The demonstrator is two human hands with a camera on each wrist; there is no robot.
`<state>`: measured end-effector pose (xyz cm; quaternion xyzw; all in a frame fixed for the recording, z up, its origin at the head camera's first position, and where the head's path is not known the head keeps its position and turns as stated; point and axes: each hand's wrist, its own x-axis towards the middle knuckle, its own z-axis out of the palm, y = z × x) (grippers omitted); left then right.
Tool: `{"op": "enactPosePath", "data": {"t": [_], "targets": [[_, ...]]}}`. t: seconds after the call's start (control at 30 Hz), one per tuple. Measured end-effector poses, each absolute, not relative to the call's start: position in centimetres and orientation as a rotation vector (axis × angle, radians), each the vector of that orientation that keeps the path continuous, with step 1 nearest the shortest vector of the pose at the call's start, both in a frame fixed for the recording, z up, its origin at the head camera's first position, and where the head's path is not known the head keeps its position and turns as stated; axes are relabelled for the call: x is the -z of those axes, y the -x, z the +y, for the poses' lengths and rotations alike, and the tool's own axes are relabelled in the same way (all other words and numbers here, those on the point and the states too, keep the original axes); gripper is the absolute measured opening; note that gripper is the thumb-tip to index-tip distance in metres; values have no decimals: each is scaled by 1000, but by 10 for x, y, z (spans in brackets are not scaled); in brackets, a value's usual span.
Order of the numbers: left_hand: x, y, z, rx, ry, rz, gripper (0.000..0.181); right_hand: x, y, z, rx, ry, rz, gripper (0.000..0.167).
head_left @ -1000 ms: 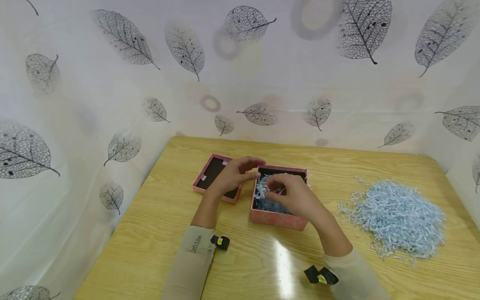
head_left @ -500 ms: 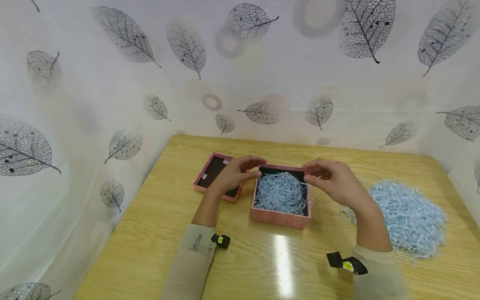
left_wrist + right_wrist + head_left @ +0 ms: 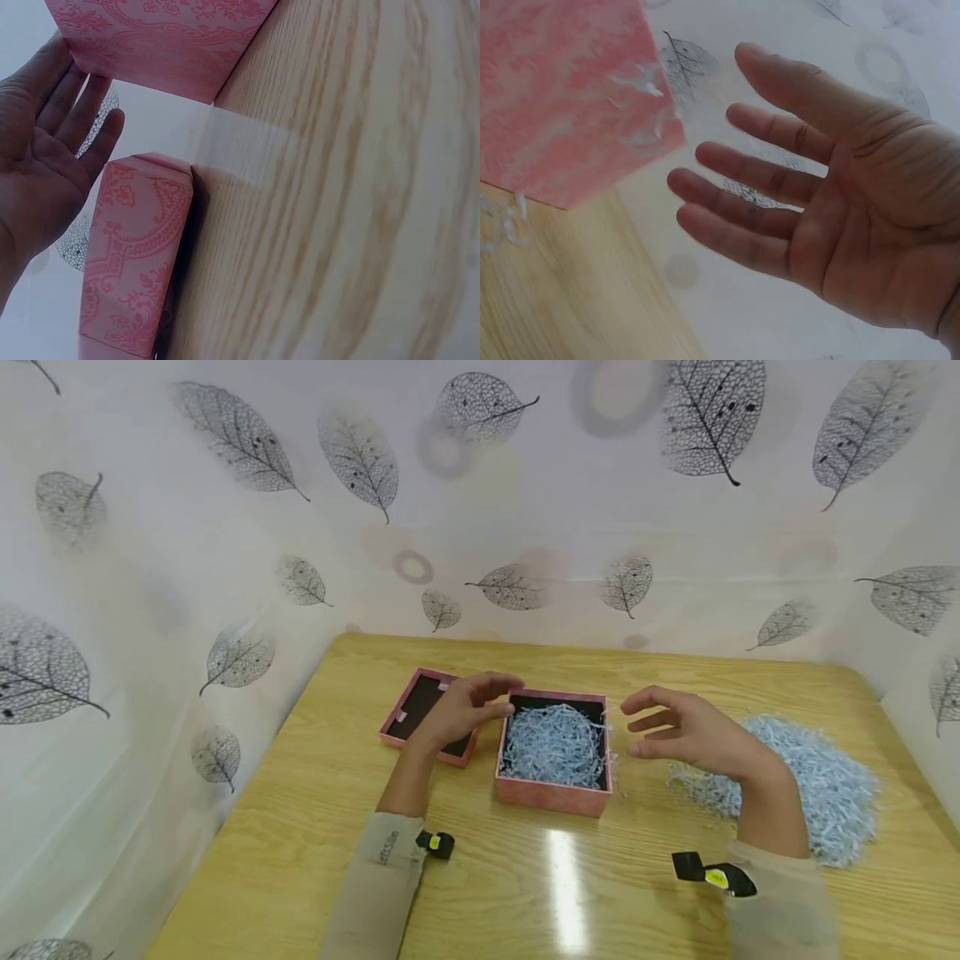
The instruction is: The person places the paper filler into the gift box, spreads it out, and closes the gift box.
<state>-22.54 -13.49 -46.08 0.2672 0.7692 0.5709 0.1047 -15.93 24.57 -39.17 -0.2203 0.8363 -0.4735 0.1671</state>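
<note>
A pink box point(image 3: 553, 795) with a dark inside stands on the table, and light blue shredded paper point(image 3: 553, 745) fills much of it. The left hand point(image 3: 467, 708) is at the box's left rim, fingers relaxed; in the left wrist view that hand point(image 3: 45, 142) touches the patterned box wall point(image 3: 165, 37). To the right of the box the right hand point(image 3: 693, 733) hovers with its fingers spread and holds nothing. The right wrist view shows the same empty hand point(image 3: 832, 195) apart from the pink wall point(image 3: 570, 97), where a few paper shreds point(image 3: 641, 79) cling.
A pink-rimmed lid point(image 3: 455, 759) with a dark inside lies left of the box, partly behind the left hand. A large heap of light blue shredded paper point(image 3: 832, 793) lies at the right of the wooden table point(image 3: 285, 860). A leaf-patterned sheet point(image 3: 555, 527) hangs around the table.
The right hand has come out of the box, passed its back right corner and moved right, away from the rim. The paper inside is now uncovered. The left hand has stayed at the left rim.
</note>
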Motion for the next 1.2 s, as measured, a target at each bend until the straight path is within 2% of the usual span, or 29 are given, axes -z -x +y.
{"op": "enactPosePath", "data": {"t": [0.3, 0.63, 0.97, 1.2], "targets": [[461, 221, -137, -1703, -738, 2246, 39, 400, 163, 218, 1327, 693, 2285, 44], [461, 223, -138, -1708, -758, 2237, 40, 397, 163, 210, 1264, 749, 2336, 14], [461, 225, -137, -1689, -775, 2259, 39, 380, 153, 198, 1475, 785, 2522, 17], [461, 225, -136, -1705, -786, 2238, 38, 380, 147, 161, 1702, 970, 2472, 19]]}}
